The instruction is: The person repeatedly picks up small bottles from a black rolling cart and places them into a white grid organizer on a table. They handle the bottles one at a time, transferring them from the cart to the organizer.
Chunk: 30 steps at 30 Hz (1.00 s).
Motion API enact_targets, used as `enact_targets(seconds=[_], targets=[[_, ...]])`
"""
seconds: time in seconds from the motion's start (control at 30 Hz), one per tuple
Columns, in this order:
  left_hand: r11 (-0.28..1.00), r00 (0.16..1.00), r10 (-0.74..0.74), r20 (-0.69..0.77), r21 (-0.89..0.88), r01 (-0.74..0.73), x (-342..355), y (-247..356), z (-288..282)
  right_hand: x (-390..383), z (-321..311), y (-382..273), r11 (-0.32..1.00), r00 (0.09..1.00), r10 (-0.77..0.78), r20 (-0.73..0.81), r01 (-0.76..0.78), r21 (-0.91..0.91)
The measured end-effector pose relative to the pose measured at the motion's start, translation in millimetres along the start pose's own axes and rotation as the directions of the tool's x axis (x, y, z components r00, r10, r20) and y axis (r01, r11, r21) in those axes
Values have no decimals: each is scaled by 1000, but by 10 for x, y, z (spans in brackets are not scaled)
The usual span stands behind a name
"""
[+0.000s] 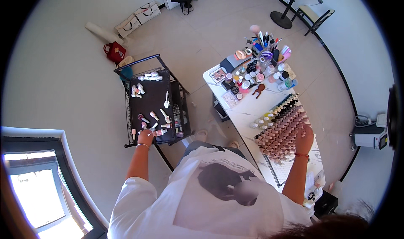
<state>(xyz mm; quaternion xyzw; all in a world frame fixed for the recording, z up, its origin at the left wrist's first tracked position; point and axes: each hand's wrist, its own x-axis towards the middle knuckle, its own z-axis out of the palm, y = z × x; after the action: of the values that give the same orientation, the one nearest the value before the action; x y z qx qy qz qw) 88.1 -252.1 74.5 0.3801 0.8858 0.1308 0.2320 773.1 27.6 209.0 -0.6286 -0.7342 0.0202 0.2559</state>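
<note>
My left hand (pixel 145 138) reaches over the black rolling cart (pixel 151 100) on the left, fingers closed around a small pale nail polish bottle (pixel 152 129). Several more bottles (pixel 154 115) lie and stand on the cart's top beside it. My right hand (pixel 304 138) is curled at the right end of the dense rows of mauve-pink bottles (pixel 280 134) on the white marble-patterned table (pixel 233 117); what its fingers hold, if anything, is hidden. Shorter rows of yellow and dark bottles (pixel 267 117) stand alongside the pink ones.
The table's far end holds jars, a brush holder (pixel 273 45) and tools. A standing fan (pixel 281 20), a chair (pixel 313 16), white bags (pixel 147 12) and a red bag (pixel 114 51) are along the walls. A bright window (pixel 35 197) is lower left, a white machine (pixel 370 136) at right.
</note>
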Motion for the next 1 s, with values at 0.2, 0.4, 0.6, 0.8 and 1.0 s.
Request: enact_targets(seconds=[0.2, 0.4, 0.6, 0.8, 1.0], targets=[[984, 994, -102, 38, 150, 95, 437, -674, 106, -247, 470, -1268, 956, 964, -242, 113, 217, 198], [970, 992, -117, 45, 219, 105, 1041, -772, 9, -617, 884, -2018, 930, 922, -208, 326, 84, 357], [994, 999, -53, -11, -92, 52, 1886, -875, -108, -868, 1094, -2262, 905, 856, -86, 510, -146, 399], [996, 995, 93, 48, 13, -94, 2590, -538, -168, -972, 1049, -2332, 926, 810, 37, 585, -248, 285], [994, 988, 8, 152, 105, -24, 2930, -383, -17, -993, 983, -2461, 922, 762, 137, 633, -331, 199]])
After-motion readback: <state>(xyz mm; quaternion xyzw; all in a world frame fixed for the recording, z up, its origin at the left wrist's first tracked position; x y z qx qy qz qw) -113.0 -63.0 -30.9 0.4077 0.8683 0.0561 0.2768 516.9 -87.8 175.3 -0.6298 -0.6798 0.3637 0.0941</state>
